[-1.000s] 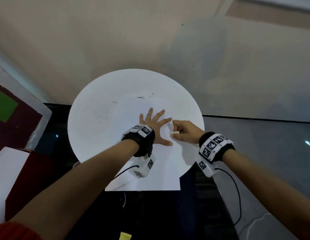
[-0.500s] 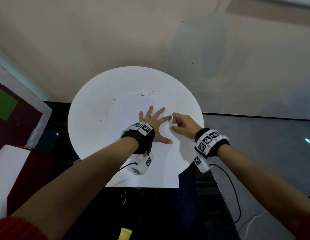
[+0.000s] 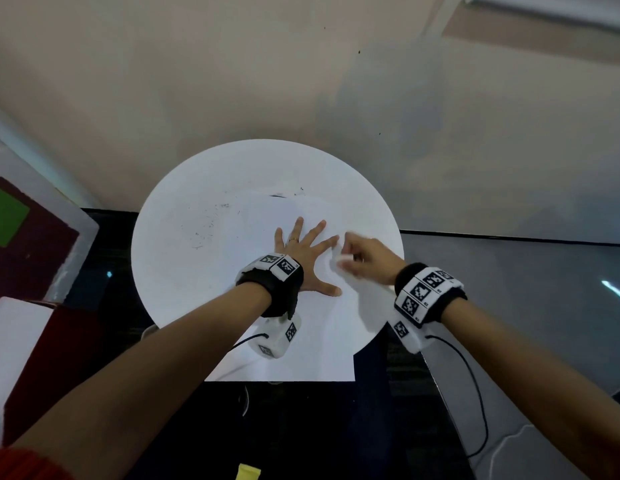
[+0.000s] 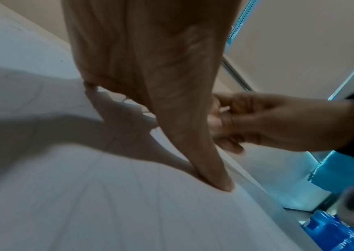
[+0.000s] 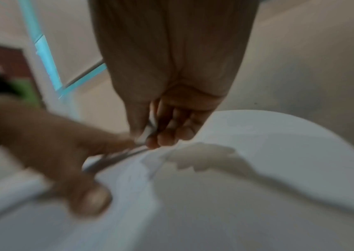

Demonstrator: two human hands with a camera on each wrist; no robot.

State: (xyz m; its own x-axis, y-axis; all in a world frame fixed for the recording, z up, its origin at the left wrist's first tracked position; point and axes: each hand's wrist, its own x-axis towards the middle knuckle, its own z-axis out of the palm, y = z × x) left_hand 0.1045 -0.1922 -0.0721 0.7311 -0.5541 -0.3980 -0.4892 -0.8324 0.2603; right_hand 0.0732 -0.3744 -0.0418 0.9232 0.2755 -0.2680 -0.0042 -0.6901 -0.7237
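Observation:
A white sheet of paper [image 3: 301,351] lies on a round white table [image 3: 197,209], with its near edge hanging over the table's rim. My left hand [image 3: 303,258] presses flat on the sheet, fingers spread and thumb out to the right; in the left wrist view the thumb [image 4: 212,169] pushes into the paper [image 4: 107,203]. My right hand [image 3: 351,259] pinches a small raised bit of the sheet's right edge just beside the left forefinger. The right wrist view shows that white edge [image 5: 147,134] held between thumb and fingers, with the left hand [image 5: 64,144] blurred beside it.
A beige wall [image 3: 301,81] stands right behind the table. At the left are a maroon panel with a green patch [image 3: 10,220] and a maroon box with a white top [image 3: 27,341]. A grey surface [image 3: 526,306] lies to the right, with dark floor below.
My right hand has lifted the pinched bit of paper edge up off the table next to the left forefinger. The left hand stays pressed flat in the same spot.

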